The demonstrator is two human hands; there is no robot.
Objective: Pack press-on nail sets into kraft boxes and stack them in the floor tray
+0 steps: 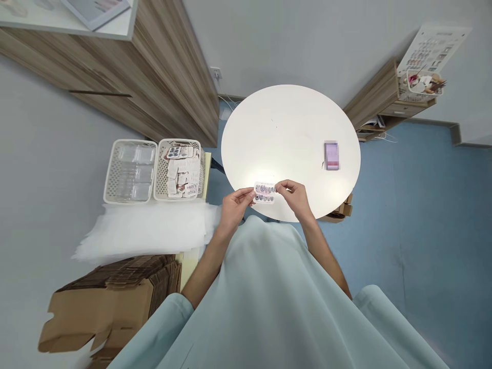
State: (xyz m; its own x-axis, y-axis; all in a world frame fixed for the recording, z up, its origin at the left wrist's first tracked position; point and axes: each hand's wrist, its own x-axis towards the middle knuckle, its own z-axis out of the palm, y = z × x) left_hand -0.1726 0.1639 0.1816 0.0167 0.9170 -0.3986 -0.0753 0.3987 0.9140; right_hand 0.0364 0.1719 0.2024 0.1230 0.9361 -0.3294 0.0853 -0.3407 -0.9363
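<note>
A small white card of press-on nails [265,193] is held up over the near edge of the round white table [284,118]. Two rows of shiny, greyish-purple nails show on its face. My left hand [234,207] pinches the card's left edge between thumb and fingers. At the card's upper right edge, my right hand [294,197] has its thumb and fingertips closed together. Whether those fingertips grip the card itself or a single nail on it is too small to tell.
A blurred purple object [331,155] lies on the table's right side. Left of the table are a basket of nail cards [157,177], a basket of clear plastic boxes [109,177], white sheets [149,228] and folded cardboard boxes [103,312]. A wooden cabinet [169,66] stands behind.
</note>
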